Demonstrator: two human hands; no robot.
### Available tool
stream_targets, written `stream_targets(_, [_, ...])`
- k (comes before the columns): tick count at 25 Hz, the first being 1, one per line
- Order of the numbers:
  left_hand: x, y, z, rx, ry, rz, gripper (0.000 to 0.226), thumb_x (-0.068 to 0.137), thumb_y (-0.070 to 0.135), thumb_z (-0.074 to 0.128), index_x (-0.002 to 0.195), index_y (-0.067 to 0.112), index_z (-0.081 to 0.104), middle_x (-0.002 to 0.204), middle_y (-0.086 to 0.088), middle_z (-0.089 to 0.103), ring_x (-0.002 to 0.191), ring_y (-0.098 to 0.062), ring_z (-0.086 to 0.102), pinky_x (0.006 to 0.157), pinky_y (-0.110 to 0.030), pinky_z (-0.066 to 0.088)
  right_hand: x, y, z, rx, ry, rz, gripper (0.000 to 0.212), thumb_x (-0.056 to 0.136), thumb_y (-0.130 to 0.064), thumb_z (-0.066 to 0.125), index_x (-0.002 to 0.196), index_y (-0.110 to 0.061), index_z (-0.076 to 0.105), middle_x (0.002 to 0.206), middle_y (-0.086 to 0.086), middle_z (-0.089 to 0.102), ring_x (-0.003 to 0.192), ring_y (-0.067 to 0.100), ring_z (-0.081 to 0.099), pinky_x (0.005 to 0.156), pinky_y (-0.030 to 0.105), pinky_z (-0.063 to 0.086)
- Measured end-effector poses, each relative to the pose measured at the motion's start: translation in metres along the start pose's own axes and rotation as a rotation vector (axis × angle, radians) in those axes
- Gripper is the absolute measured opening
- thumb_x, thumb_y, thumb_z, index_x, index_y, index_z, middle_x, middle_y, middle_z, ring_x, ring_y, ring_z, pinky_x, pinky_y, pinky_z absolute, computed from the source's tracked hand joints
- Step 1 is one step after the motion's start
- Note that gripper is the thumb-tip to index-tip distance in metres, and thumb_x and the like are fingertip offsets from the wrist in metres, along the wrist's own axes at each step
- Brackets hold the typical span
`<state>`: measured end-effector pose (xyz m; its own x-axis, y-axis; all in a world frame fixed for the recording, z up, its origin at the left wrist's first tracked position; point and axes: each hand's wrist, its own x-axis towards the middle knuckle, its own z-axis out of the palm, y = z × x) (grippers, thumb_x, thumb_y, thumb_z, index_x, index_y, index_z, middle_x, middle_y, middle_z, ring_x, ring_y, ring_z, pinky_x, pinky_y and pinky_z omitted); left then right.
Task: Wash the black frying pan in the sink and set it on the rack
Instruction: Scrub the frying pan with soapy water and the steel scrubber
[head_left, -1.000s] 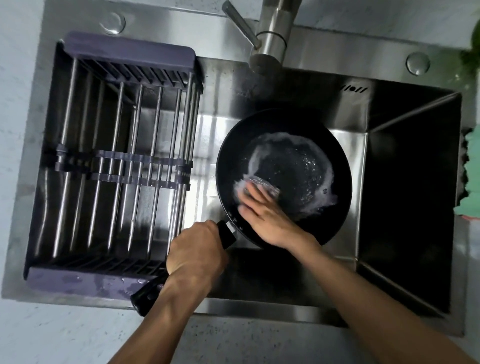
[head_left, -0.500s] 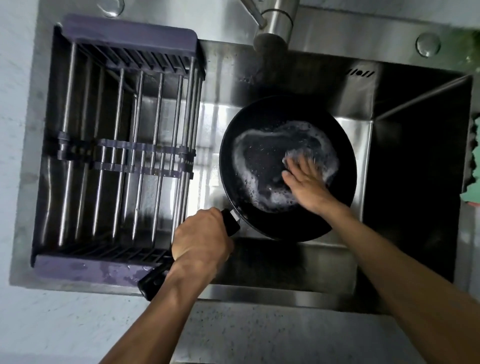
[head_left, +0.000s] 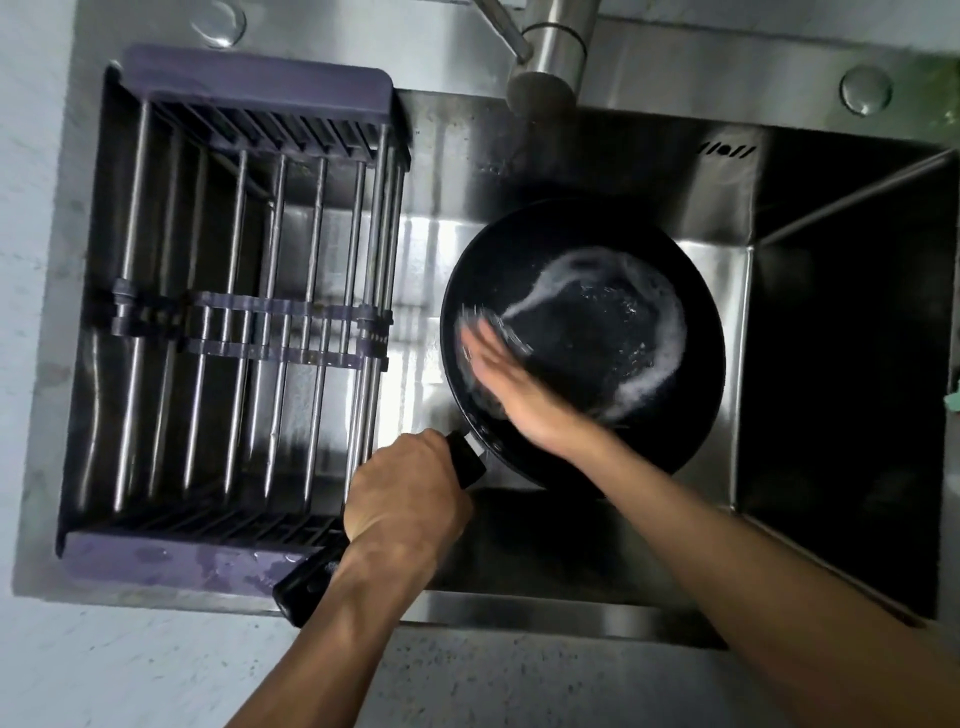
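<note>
The left hand (head_left: 405, 512) grips the handle (head_left: 470, 460) of the pan (head_left: 691, 415) in the sink (head_left: 623, 603); the right hand (head_left: 514, 384), fingers flat and blurred, presses a scrubber (head_left: 506, 325) into the suds. The rack (head_left: 249, 332) sits at left.

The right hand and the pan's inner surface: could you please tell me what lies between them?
In the head view, a scrubbing pad lies under the fingers of the right hand, pressed against the black frying pan; motion blur hides its exact type.

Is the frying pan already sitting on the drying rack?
No, the frying pan is over the sink basin, right of the rack, with the left hand gripping its handle.
</note>
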<state>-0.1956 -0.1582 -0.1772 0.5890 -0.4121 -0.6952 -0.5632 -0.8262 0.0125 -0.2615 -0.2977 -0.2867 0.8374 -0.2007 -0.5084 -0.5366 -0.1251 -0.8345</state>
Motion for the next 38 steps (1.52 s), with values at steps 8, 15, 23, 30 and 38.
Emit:
stream_targets(8, [-0.001, -0.002, -0.001, -0.003, 0.016, 0.018, 0.026, 0.077, 0.021, 0.062, 0.103, 0.017, 0.059, 0.089, -0.001, 0.062, 0.07, -0.021, 0.05, 0.06, -0.03, 0.041, 0.034, 0.015, -0.027, -0.345, 0.166, 0.0, 0.066, 0.102, -0.057, 0.021, 0.159, -0.033, -0.002, 0.159, -0.014, -0.027, 0.149, 0.011, -0.026, 0.12, 0.034, -0.015])
stream_targets(15, [-0.003, 0.001, -0.003, 0.006, 0.018, 0.031, 0.024, 0.079, 0.017, 0.062, 0.103, 0.016, 0.06, 0.086, -0.002, 0.063, 0.073, -0.022, 0.059, 0.059, -0.03, 0.043, -0.018, 0.023, -0.034, -0.376, 0.159, 0.123, 0.068, 0.095, -0.063, 0.026, 0.152, -0.026, 0.037, 0.159, -0.009, 0.015, 0.15, 0.021, 0.013, 0.123, 0.039, 0.013])
stream_targets(23, [-0.001, 0.002, 0.0, -0.025, 0.046, -0.01, 0.026, 0.078, 0.016, 0.064, 0.104, 0.014, 0.061, 0.08, -0.003, 0.057, 0.076, -0.027, 0.06, 0.059, -0.03, 0.04, -0.07, 0.018, -0.027, -0.282, -0.284, 0.247, 0.059, 0.103, -0.061, 0.016, 0.158, -0.04, 0.01, 0.161, -0.022, -0.02, 0.149, 0.008, -0.022, 0.114, 0.03, -0.015])
stream_targets(30, [-0.001, 0.002, -0.001, -0.061, 0.054, -0.049, 0.027, 0.074, 0.021, 0.066, 0.099, 0.016, 0.058, 0.066, 0.005, 0.037, 0.068, -0.024, 0.047, 0.061, -0.03, 0.039, -0.086, 0.007, -0.027, -0.292, -0.242, 0.255, 0.051, 0.107, -0.049, 0.026, 0.139, -0.022, 0.054, 0.153, -0.002, 0.03, 0.137, 0.01, 0.033, 0.109, 0.015, 0.015])
stream_targets(38, [-0.001, 0.001, -0.001, -0.088, 0.026, -0.045, 0.021, 0.074, 0.02, 0.066, 0.087, 0.02, 0.05, 0.063, 0.006, 0.037, 0.064, -0.021, 0.047, 0.057, -0.03, 0.038, -0.059, -0.013, -0.027, -0.19, -0.26, 0.05, 0.056, 0.105, -0.056, 0.021, 0.158, -0.037, 0.018, 0.164, -0.023, 0.002, 0.147, -0.01, -0.004, 0.121, 0.019, -0.001])
